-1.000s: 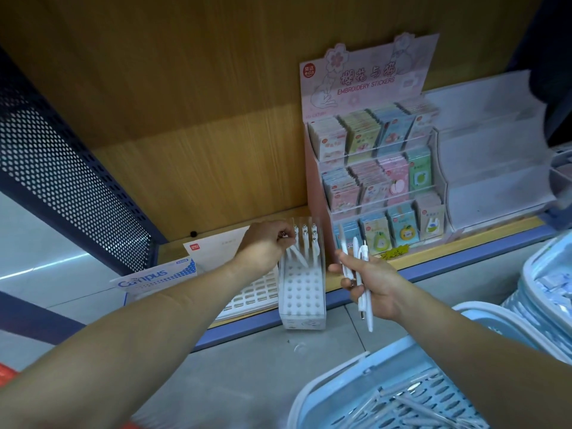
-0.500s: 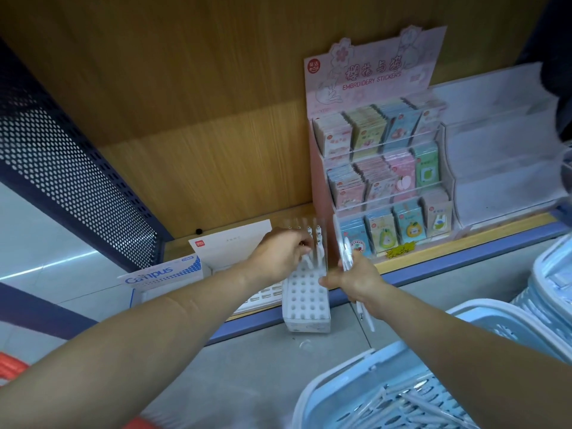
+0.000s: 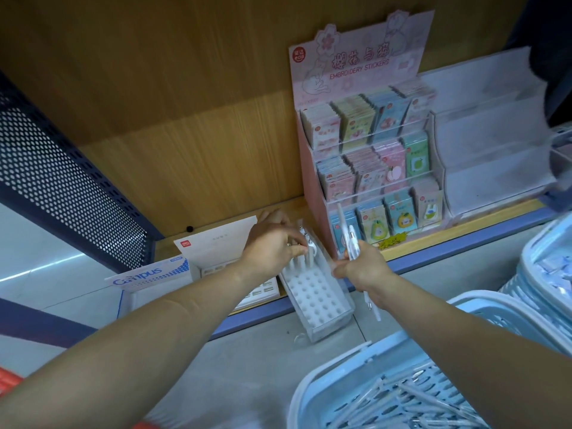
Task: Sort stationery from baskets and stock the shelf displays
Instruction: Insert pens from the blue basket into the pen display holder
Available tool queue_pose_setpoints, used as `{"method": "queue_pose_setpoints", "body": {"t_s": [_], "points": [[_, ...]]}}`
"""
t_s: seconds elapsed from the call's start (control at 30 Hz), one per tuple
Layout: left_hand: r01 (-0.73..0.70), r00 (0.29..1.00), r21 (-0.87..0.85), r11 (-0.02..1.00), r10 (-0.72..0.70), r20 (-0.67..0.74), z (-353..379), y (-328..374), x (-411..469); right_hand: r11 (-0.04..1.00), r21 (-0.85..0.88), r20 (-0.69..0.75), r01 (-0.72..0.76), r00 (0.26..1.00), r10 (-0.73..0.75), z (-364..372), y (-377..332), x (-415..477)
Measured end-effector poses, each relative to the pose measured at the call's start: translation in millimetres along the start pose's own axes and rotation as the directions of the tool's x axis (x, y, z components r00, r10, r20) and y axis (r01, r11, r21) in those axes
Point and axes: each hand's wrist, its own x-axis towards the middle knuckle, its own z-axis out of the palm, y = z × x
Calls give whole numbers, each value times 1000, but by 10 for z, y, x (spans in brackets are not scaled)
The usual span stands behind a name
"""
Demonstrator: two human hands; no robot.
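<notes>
A clear pen display rack (image 3: 318, 301) with a white holed insert stands tilted over the shelf's front edge. Several white pens stand in its back rows. My left hand (image 3: 272, 246) reaches over the rack's back and pinches the top of one standing white pen (image 3: 309, 253). Just right of the rack, my right hand (image 3: 362, 269) grips a small bunch of white pens (image 3: 349, 239), their ends sticking out above and below the fist. A light blue basket (image 3: 334, 379) at the bottom right holds several more white pens.
A pink embroidery-sticker display (image 3: 371, 144) stands right of the rack, with clear empty tiered holders (image 3: 495, 156) beyond it. A Campus notebook box (image 3: 148, 275) and a white holed tray (image 3: 263, 292) sit to the left. Another basket (image 3: 544, 267) is at far right.
My right hand has moved left with its pens, close against the rack's right side. My left hand stays at the back rows and now pinches a pen top. The rack looks more tilted.
</notes>
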Motion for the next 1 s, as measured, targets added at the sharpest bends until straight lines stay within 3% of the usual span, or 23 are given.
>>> {"method": "queue_pose_setpoints", "body": {"t_s": [0.4,0.5,0.6,0.67,0.77,0.9,1.0], "points": [[-7,993,65,998,-1,122,-107,-60,-80,969,244,54,-26,998,13,-41,-110,-128],[-7,993,69,998,-1,114,-130,-48,-91,976,216,106,-3,994,-21,-76,-134,-140],[-25,998,51,998,22,57,-188,15,-76,997,82,122,16,992,-26,-86,-165,-170],[22,999,-113,993,-18,37,-232,149,-72,998,58,152,38,987,-46,-83,-198,-202],[197,976,-500,843,-119,185,-261,347,-77,983,182,271,33,959,-82,-72,-283,-251],[325,940,-621,713,-170,297,-257,457,-135,943,331,372,11,918,-141,-30,-390,-315],[385,922,-769,510,-255,293,-442,490,-126,890,447,396,-88,912,-109,-48,-444,-306]]}}
